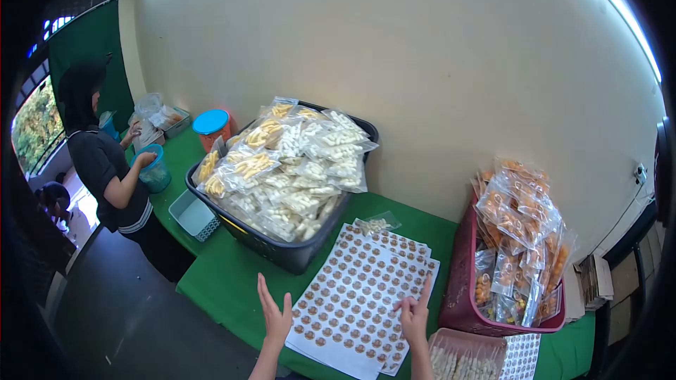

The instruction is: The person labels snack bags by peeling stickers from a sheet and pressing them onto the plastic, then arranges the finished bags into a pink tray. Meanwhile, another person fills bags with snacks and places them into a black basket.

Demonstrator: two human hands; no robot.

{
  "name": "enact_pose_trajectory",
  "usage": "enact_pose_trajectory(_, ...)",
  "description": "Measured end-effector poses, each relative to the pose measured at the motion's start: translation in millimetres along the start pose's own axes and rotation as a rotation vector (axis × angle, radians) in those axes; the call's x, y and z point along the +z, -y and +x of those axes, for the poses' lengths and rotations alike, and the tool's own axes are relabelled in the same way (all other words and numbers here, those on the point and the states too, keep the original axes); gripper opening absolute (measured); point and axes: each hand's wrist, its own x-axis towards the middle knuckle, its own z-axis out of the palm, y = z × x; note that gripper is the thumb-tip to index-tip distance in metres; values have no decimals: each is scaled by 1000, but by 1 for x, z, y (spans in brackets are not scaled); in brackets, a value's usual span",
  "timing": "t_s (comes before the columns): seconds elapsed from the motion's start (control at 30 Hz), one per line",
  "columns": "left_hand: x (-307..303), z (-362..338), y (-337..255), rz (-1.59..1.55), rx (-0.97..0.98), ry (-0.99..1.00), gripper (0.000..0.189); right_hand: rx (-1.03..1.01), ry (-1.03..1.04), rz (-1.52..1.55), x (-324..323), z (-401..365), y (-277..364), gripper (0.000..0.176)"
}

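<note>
My left hand (276,315) is raised at the left edge of the sticker sheets (359,288), with its fingers stretched and the thumb apart; nothing is in it. Over the right side of the same sheets is my right hand (414,315), its index finger pointing up and other fingers partly bent, with no object visible in it. The white sheets lie overlapping on the green tablecloth and carry rows of round brown labels. A small clear bag of pale snacks (377,225) rests at their far end.
A black tub (296,257) heaped with bagged snacks stands behind the sheets. To the right is a maroon basket (458,274) of orange snack packs, beside a pink tray (468,341). A person (105,162) at left holds a blue container (155,176) near a pale basket (193,214).
</note>
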Motion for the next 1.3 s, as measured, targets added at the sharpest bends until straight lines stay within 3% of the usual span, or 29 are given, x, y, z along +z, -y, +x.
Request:
enact_pose_trajectory(0.1, -26, 10, 20, -19, -55, -22, 67, -93, 93, -64, 62, 20, 25, 69)
enact_pose_trajectory(0.17, -42, 18, 29, -5, -87, -75, 64, -265, 144, -112, 92, 36, 40, 70)
enact_pose_trajectory(0.33, -68, 26, 67, 7, -153, -138, 59, -336, 122, -40, 125, 74, 77, 68)
enact_pose_trajectory(0.47, -76, 32, 76, -7, -188, -152, 58, -235, 49, 27, 145, 85, 77, 65)
enact_pose_trajectory(0.53, -78, 33, 83, -23, -205, -144, 58, -141, -35, 221, 159, 90, 53, 60)
enact_pose_trajectory(0.63, -80, 34, 90, -61, -247, -123, 56, -105, -169, 87, 184, 106, -47, 49)
enact_pose_trajectory(0.8, -91, 19, 107, -46, -330, -94, 53, -196, -49, -640, 178, 156, -212, 45)
enact_pose_trajectory(0.83, -93, 14, 113, -58, -362, -99, 53, -187, -51, -809, 178, 163, -213, 46)
enact_pose_trajectory(0.87, -95, 9, 120, -67, -393, -104, 52, 65, 13, -806, 177, 171, -214, 50)
enact_pose_trajectory(0.9, -97, 7, 126, -75, -423, -111, 52, 124, 75, -868, 175, 179, -206, 49)
enact_pose_trajectory(0.97, -101, 6, 133, -60, -434, -131, 50, 158, 116, -961, 179, 189, -210, 46)
enact_pose_trajectory(1.07, -105, 7, 135, -56, -452, -172, 49, 153, -12, -720, 187, 201, -234, 42)
enact_pose_trajectory(1.2, -101, 11, 140, -55, -449, -190, 48, 255, 28, -900, 187, 202, -248, 41)
enact_pose_trajectory(1.3, -95, 16, 130, -63, -440, -119, 48, 7, -166, -751, 179, 193, -244, 44)
